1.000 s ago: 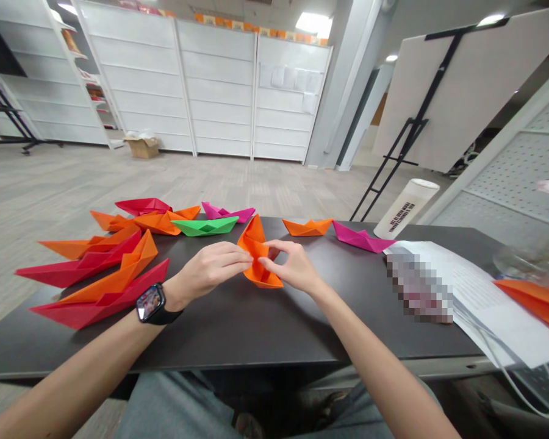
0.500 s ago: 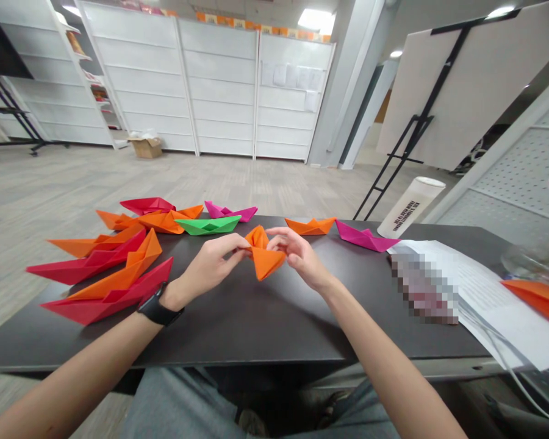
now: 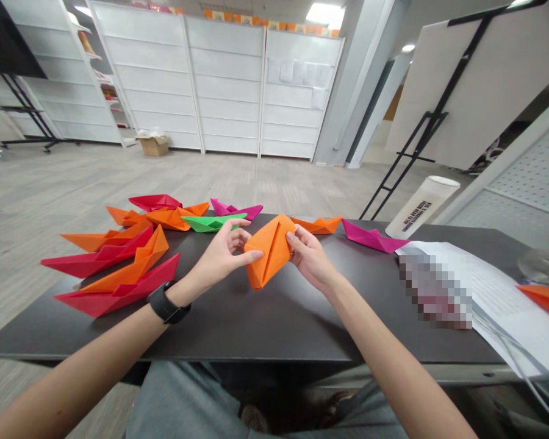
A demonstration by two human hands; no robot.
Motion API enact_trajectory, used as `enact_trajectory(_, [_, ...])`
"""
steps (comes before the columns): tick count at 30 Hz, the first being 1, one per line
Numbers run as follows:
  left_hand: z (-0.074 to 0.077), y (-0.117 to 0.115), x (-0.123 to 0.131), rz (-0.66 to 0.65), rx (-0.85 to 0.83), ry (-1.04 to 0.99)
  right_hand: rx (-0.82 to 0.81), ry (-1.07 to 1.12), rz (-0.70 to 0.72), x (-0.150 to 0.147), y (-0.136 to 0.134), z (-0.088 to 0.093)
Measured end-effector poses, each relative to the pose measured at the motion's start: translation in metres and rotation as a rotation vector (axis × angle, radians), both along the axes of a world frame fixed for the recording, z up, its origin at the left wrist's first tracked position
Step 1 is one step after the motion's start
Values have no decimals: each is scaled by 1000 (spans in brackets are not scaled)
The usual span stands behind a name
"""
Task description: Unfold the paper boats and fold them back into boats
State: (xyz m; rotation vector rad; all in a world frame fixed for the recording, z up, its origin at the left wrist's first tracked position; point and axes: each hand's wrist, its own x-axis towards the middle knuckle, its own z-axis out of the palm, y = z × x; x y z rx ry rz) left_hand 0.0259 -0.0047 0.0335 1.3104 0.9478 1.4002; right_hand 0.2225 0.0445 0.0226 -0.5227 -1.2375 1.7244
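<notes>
A folded orange paper piece [image 3: 269, 251] is held up at the centre of the frame, tilted, with a long crease running down its face. The left hand [image 3: 226, 250] has its thumb pressed on the near face of the piece, its other fingers bent at the left edge. The right hand [image 3: 313, 261] pinches the upper right edge, thumb in front and the other fingers partly hidden behind. A black wristband [image 3: 168, 303] circles the left wrist.

Below them spreads the dark worktop [image 3: 274, 329]. Red and orange paper boats [image 3: 119, 291] crowd its left side, some overlapping in view. Along the far edge, behind the left hand, sit a green paper boat [image 3: 210, 224] and a magenta one; beyond the right hand, an orange paper boat [image 3: 320, 226] stands next to a second magenta paper boat [image 3: 370, 237]. Right of centre, a white cylinder [image 3: 423, 207] with black lettering leans to the right, near white sheets [image 3: 507, 292] and a pixelated item [image 3: 434, 294] at their left edge.
</notes>
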Motion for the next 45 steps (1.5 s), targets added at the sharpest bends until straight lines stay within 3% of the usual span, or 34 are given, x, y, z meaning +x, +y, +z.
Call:
enact_trajectory(5, [-2, 3, 2, -131, -221, -309, -38, 64, 148, 8, -7, 4])
enact_trajectory(9, [-3, 3, 0, -203, -272, -368, -59, 44, 255, 11, -7, -1])
enact_trajectory(14, [-7, -1, 3, -295, -242, -311, -40, 68, 105, 6, -6, -2])
enact_trajectory(23, [-7, 0, 3, -192, -135, -355, -31, 79, -188, -7, -9, -1])
enact_trajectory(32, [0, 1, 2, -143, -190, -503, 45, 132, 53, 6, -2, 2])
enact_trajectory(37, [4, 2, -5, -65, -161, -572, 33, 120, 26, 9, 5, 5])
enact_trajectory(41, [6, -2, -8, -139, -160, -538, 46, 29, 22, 5, 2, 5])
enact_trajectory(45, [5, -5, -4, -251, -166, -413, 0, -51, 147, 4, -3, 2])
